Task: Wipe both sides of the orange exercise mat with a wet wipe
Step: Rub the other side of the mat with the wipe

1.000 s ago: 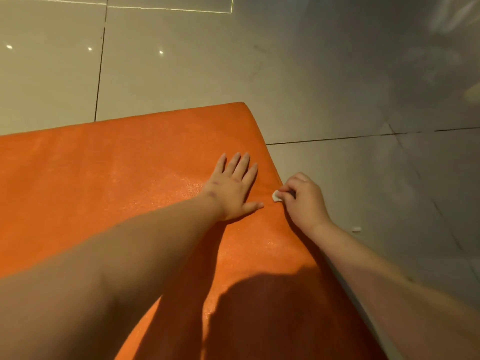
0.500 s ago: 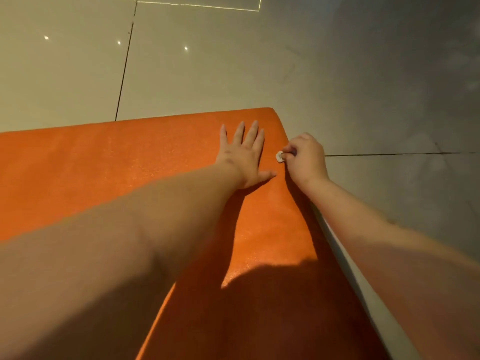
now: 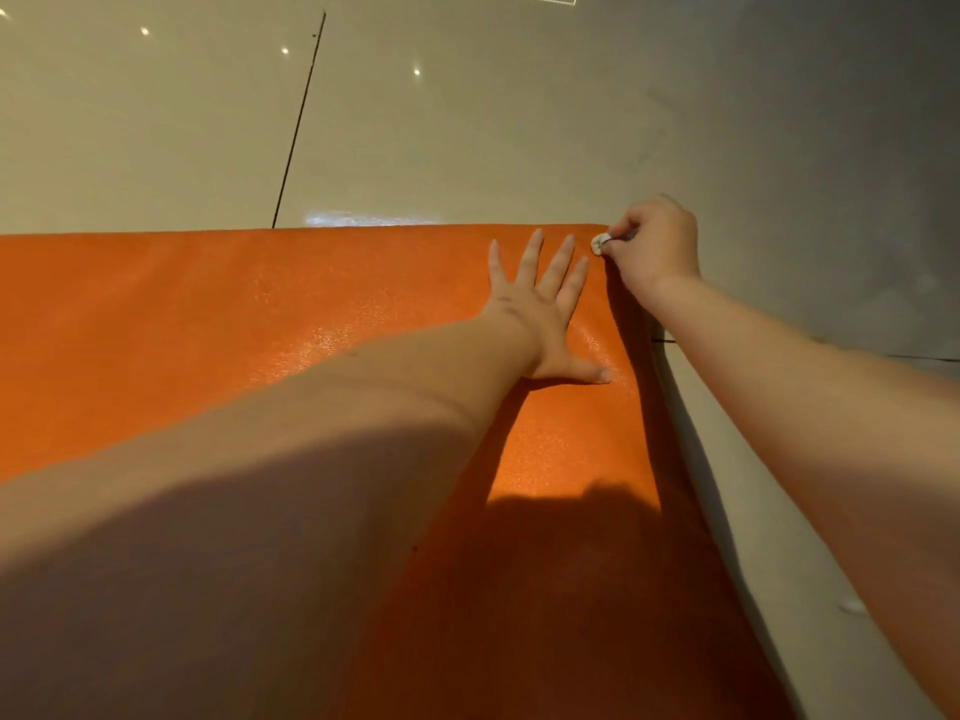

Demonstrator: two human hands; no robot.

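Tiled floor [image 3: 467, 137]: pale, glossy, fills the upper and right parts of the head view. A dark grout line [image 3: 298, 122] runs down to the mat's far edge. A few small light spots are reflected at upper left.

Orange exercise mat [image 3: 260, 330]: lies flat on the floor across the left and centre. Its far edge is straight and its far right corner sits under the right hand. The surface is pebbled, with a sheen near the middle. A dark shadow [image 3: 545, 615] covers the near part.

Both bare forearms reach forward over the mat. The left one hides much of the near left area.

Left hand [image 3: 540, 309]: palm down on the mat near the far right corner, fingers straight and spread, thumb out to the right. It holds nothing.

Right hand [image 3: 652, 246]: at the mat's far right corner, just beside the left fingertips. Its fingers are curled and pinch the wet wipe.

Wet wipe [image 3: 600, 244]: a small white wad poking out of the right hand's grip, touching the mat at the corner.

Small white scrap [image 3: 852, 606]: on the bare floor at right, well apart from the mat. Too blurred to identify.
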